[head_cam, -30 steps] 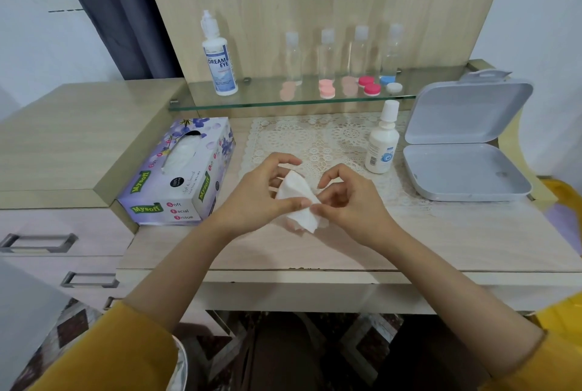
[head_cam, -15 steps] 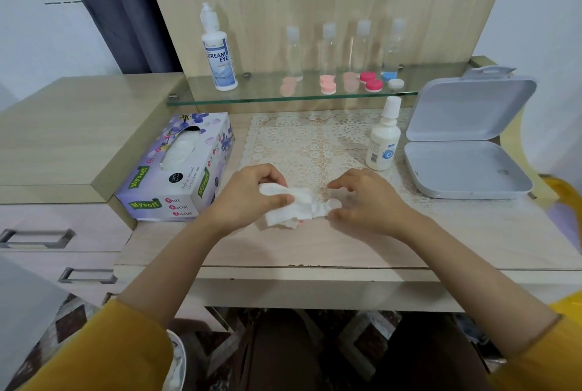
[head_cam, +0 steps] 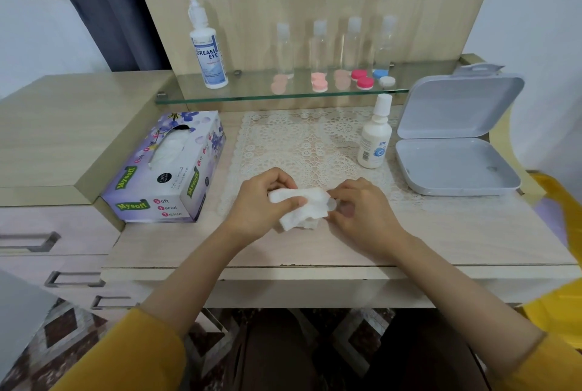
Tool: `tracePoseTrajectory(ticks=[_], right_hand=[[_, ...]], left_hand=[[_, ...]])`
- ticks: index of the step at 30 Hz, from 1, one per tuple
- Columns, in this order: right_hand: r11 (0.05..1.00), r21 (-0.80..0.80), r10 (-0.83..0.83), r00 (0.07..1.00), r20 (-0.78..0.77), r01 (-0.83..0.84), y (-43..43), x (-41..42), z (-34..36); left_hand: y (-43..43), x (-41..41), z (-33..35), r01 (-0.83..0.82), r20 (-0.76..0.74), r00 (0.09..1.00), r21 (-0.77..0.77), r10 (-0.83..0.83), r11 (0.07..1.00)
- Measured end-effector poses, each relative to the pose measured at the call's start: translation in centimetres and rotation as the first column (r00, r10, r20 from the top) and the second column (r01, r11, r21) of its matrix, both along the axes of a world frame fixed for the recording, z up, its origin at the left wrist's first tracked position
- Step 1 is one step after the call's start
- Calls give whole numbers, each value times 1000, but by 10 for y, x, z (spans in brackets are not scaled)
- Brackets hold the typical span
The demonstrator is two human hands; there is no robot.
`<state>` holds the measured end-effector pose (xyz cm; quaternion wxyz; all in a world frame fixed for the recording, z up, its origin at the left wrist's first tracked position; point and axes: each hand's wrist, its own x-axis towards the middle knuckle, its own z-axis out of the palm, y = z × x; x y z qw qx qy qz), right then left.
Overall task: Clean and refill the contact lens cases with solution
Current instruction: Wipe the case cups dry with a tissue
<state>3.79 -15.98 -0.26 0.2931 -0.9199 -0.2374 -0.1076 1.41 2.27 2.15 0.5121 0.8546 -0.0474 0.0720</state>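
We note the white tissue point(head_cam: 299, 208), crumpled in the left hand point(head_cam: 261, 204) and pressed against a small pale cap point(head_cam: 332, 203) pinched by the right hand point(head_cam: 362, 211). The lens cases point(head_cam: 365, 82), in pink, red and blue-white pairs, sit closed on the glass shelf point(head_cam: 252, 93); we find the white solution bottle point(head_cam: 374, 138) upright and capped on the lace mat point(head_cam: 293, 145).

The person is wearing a mustard-yellow top: left sleeve point(head_cam: 126, 356) at the frame's lower left, right sleeve point(head_cam: 541, 359) at lower right, both stopping near the elbows, leaving forearms, left hand point(head_cam: 255, 204) and right hand point(head_cam: 362, 211) bare; dark brown fabric point(head_cam: 393, 359) is covering the lap at bottom centre
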Motion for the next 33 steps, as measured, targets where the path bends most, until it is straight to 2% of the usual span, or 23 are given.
tracePoseTrajectory(ticks=[2, 4, 6, 8, 13, 18, 28, 33], right_hand=[[1000, 13, -6, 1000, 1, 6, 0, -1, -3], [999, 53, -2, 1000, 18, 1, -1, -2, -5], [996, 90, -9, 1000, 29, 6, -1, -3, -7], [995, 100, -12, 999, 49, 7, -1, -3, -8], [997, 76, 15, 996, 84, -22, -1, -3, -7], [997, 77, 22, 995, 93, -29, -1, -1, -8], [992, 102, 67, 991, 119, -79, -1, -1, -10], [987, 118, 90, 988, 129, -105, -1, 0, -10]], left_hand=[[-3, 1, -8, -8, 119, 993, 105, -4, 994], [-4, 3, -16, 28, 263, 960, 246, -95, 969], [-2, 5, -23, 45, 364, 910, 393, -200, 919], [-1, 8, -31, -8, 440, 866, 488, -238, 873], [3, 7, -41, -33, 474, 841, 526, -260, 850], [5, 9, -44, -107, 517, 794, 637, -320, 764], [2, 11, -46, -109, 519, 785, 652, -337, 750], [1, 8, -45, -227, 582, 749, 673, -315, 704]])
